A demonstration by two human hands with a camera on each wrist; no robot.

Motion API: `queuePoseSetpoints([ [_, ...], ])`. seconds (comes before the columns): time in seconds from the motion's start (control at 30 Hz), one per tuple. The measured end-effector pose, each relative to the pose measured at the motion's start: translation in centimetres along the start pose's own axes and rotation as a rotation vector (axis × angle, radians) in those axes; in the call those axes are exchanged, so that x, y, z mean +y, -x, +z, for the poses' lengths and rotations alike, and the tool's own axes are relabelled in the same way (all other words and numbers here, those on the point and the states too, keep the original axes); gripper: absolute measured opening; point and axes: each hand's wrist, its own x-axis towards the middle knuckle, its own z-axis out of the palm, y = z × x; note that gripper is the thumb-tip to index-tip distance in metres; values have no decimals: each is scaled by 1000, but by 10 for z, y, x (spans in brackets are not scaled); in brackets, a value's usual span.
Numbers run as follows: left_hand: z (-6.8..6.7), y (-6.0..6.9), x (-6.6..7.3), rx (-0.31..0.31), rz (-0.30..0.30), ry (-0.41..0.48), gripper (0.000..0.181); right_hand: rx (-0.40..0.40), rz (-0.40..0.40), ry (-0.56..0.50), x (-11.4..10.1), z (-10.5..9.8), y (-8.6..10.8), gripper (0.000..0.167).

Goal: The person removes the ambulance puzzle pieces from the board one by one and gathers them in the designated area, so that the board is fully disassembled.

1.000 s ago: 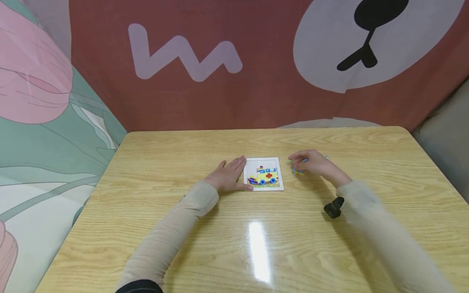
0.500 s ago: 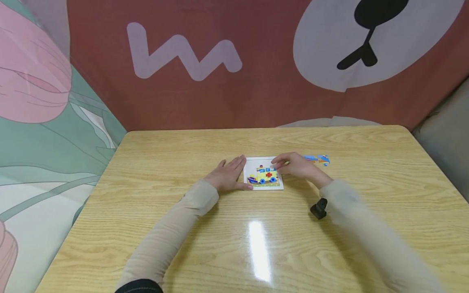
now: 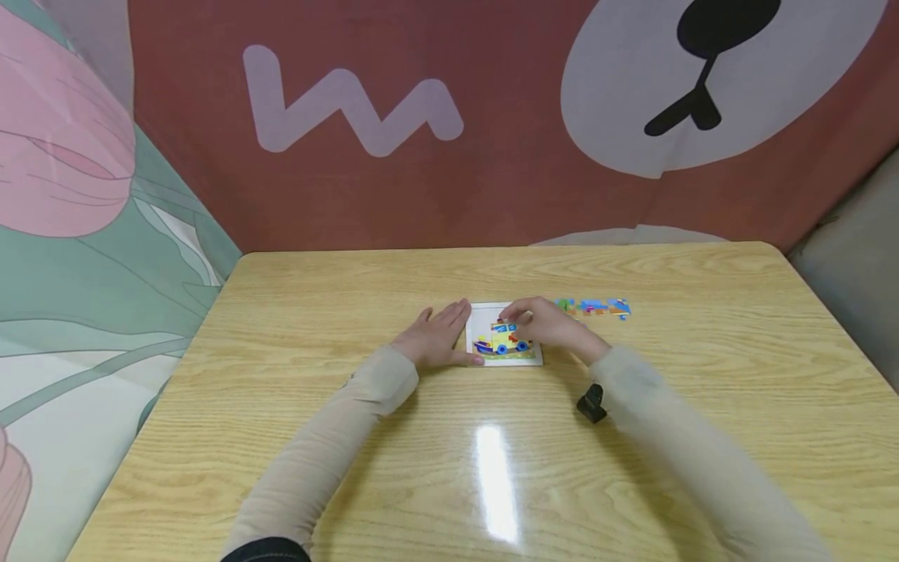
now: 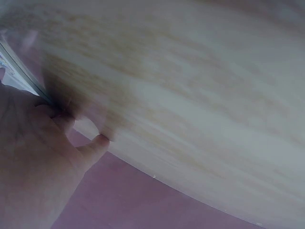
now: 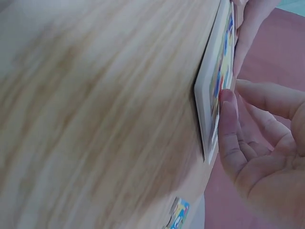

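Observation:
A jigsaw puzzle in a square white frame (image 3: 492, 363) lies on the table. Its lower part shows a yellow ambulance picture (image 3: 500, 339); the upper part is bare white. My left hand (image 3: 438, 337) rests flat with spread fingers along the frame's left side, thumb at the lower left corner. Over the frame's right side, my right hand (image 3: 551, 324) pinches a puzzle piece between thumb and fingertips; the piece is mostly hidden by the fingers. In the right wrist view, the thumb and forefinger of the right hand (image 5: 267, 143) come together just above the frame (image 5: 202, 100).
Several loose, colourful puzzle pieces (image 3: 593, 307) lie in a row right of the frame, behind the right hand. The wood-grain table (image 3: 393, 484) ends at the back against a reddish-brown printed wall (image 3: 492, 195).
My right hand has gone left from the loose pieces to over the frame, carrying a puzzle piece, uncovering more of the row. The left hand has stayed put.

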Motion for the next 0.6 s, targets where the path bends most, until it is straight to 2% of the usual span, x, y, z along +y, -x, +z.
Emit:
queuePoseSetpoints([
  [0.2,0,1,0,-4,-1,-3,101,-2,2,9,-2,4,-2,40],
  [0.47,-1,1,1,-12,-4,-6,102,-20,-71,78,-2,10,-9,41],
  [0.6,0,1,0,-10,-4,-17,102,-26,-82,99,-3,10,-10,42],
])
